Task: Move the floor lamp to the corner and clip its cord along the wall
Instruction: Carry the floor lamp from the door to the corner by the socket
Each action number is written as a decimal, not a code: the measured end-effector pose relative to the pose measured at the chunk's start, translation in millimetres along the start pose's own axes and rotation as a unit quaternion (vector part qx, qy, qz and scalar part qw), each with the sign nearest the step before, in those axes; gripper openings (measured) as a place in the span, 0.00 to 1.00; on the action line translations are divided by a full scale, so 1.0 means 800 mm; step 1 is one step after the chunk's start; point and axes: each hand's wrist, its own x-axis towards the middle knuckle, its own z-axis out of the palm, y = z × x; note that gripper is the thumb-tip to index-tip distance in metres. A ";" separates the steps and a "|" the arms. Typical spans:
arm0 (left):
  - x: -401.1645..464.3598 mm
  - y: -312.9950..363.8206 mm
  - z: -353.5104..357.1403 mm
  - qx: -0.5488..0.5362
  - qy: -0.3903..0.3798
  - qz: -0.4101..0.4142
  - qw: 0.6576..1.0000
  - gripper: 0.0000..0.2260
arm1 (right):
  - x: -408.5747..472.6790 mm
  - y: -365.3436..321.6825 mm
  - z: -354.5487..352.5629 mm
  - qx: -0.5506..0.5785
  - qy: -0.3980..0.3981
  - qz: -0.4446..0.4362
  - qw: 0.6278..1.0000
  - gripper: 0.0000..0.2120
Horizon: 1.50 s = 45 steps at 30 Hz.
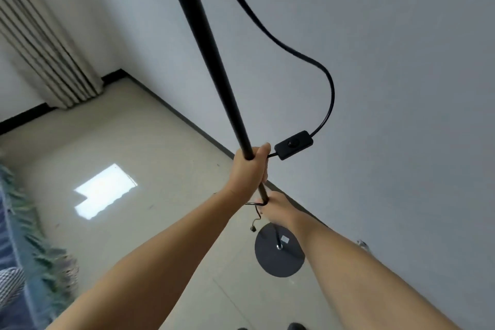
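Observation:
The black pole of the floor lamp (203,43) runs from the top of the view down to its round dark base (270,260), which is near the wall. My left hand (250,169) is wrapped around the pole. Just below it my right hand (278,209) grips the pole and part of the cord. The black cord (302,53) hangs in a loop to the right of the pole, with an inline switch (293,144) beside my left hand. A loose cord end (253,228) dangles below my hands.
A grey wall (375,88) fills the right side, meeting the pale floor (150,147) along a dark baseboard. Beige curtains (45,48) hang at the far corner. A blue-green fringed fabric (32,236) lies at the left edge. A small fixture (363,244) sits low on the wall.

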 end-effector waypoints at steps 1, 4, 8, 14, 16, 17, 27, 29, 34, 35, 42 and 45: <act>0.012 0.011 -0.026 0.005 0.008 0.005 1.000 0.27 | 0.011 -0.029 0.015 -0.002 -0.013 -0.011 1.000 0.06; 0.051 0.039 -0.102 0.019 0.037 0.007 0.999 0.24 | 0.050 -0.108 0.059 -0.017 -0.044 -0.041 0.998 0.09; 0.116 0.074 -0.204 0.057 0.094 0.014 0.994 0.20 | 0.119 -0.215 0.119 -0.062 -0.077 -0.090 0.991 0.16; 0.234 0.129 -0.375 0.038 0.193 0.040 0.980 0.22 | 0.245 -0.390 0.211 -0.119 -0.165 -0.177 0.963 0.09; 0.268 0.149 -0.432 0.040 0.221 0.045 0.973 0.25 | 0.279 -0.448 0.240 -0.140 -0.188 -0.197 0.952 0.08; 0.282 0.157 -0.460 0.043 0.236 0.047 0.970 0.26 | 0.294 -0.475 0.256 -0.151 -0.198 -0.204 0.947 0.08; 0.421 0.187 -0.758 0.007 0.308 0.061 0.950 0.21 | 0.448 -0.707 0.433 -0.244 -0.249 -0.236 0.907 0.09; 0.447 0.193 -0.815 -0.004 0.302 0.055 0.952 0.20 | 0.477 -0.746 0.467 -0.246 -0.249 -0.225 0.909 0.10; 0.524 0.225 -0.938 -0.019 0.278 0.047 0.959 0.22 | 0.543 -0.853 0.530 -0.243 -0.234 -0.213 0.917 0.10; 0.542 0.232 -0.960 -0.027 0.276 0.047 0.960 0.22 | 0.558 -0.875 0.539 -0.245 -0.230 -0.215 0.917 0.10; 0.687 0.259 -1.120 -0.073 0.252 0.035 0.964 0.19 | 0.690 -1.022 0.613 -0.241 -0.238 -0.205 0.918 0.16; 0.759 0.266 -1.193 -0.080 0.254 0.016 0.964 0.19 | 0.760 -1.086 0.650 -0.247 -0.252 -0.185 0.917 0.14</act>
